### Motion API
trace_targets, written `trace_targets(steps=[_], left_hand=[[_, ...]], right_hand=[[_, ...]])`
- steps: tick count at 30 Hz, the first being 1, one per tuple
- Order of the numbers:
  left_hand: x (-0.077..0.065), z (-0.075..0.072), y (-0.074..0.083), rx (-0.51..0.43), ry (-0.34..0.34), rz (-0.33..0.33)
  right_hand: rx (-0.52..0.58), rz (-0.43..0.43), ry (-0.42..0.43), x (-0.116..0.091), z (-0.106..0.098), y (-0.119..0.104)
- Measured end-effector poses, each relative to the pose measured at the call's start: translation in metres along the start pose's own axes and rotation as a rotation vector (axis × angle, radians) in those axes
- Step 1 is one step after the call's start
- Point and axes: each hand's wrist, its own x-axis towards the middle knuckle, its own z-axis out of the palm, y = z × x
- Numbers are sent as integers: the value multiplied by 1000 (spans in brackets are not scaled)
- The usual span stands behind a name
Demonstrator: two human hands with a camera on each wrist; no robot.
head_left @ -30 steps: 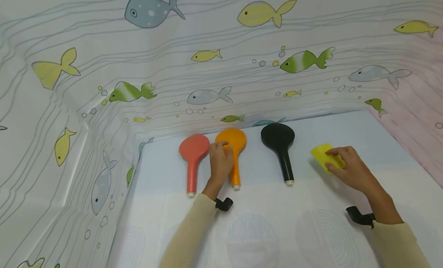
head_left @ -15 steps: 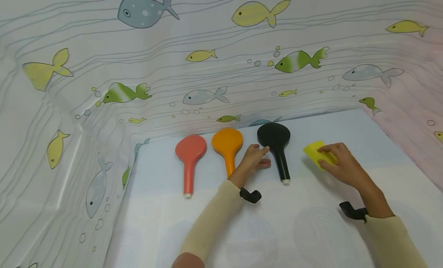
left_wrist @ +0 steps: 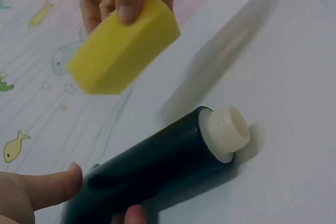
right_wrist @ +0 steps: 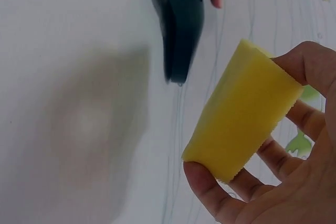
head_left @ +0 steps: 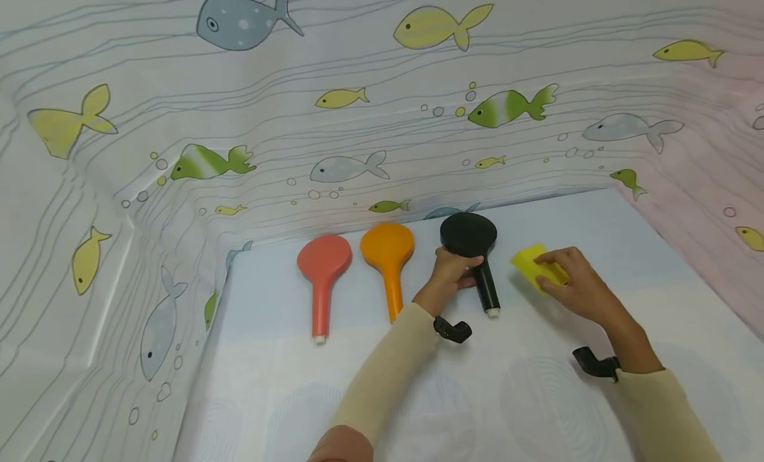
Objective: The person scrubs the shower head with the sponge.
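1. Red shower head [head_left: 324, 256]: on the table [head_left: 477, 396], unheld, handle pointing toward the person.
2. Orange shower head [head_left: 387, 245]: beside the red, unheld, handle likewise toward the person; its end is hidden by the left sleeve [head_left: 388, 369].
3. Left hand [head_left: 449, 276]: holds the black shower head [head_left: 468, 233], thumb and fingers on 2 sides of the handle, close to the round part. Firmness cannot be told. Judgement: even pressure from both sides should limit twisting, the round end looking heavier.
4. Black shower head: right of the orange, near the back wall. Long axis runs away from the person, round part toward the wall, white end [head_left: 492, 313] toward the person and slightly right.
5. Sponge [head_left: 539, 268]: above the table, tilted, free end toward the black shower head, not touching it.
6. Right hand [head_left: 575, 286]: pinches the sponge. Judgement: a light pinch should suffice; foam probably gives.
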Motion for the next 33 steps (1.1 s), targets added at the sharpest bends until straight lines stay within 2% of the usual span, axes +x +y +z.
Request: trace_targets(steps=[5, 12, 17, 20, 24, 29, 33], left_hand=[[1, -2, 1, -55, -30, -11], [-6, -20, -1, -158, -91, -13], [-15, -39, 0, -187, -205, 16], [-28, -57, 6, -179, -282, 54], [-54, -86, 17, -141, -340, 100], [-86, -116, 24, -138, -397, 163], [-104, -133, 23, -124, -458, 209]], right_hand=[[15, 14, -14, -1, 3, 2], [14, -2, -14, -2, 7, 0], [-5, -73, 59, 3, 9, -10], [-5, -128, 125, 9, 10, -23], [29, -207, 203, 19, 13, -48], [60, -283, 250, 37, 23, -84], [57, -335, 278, 51, 31, -103]])
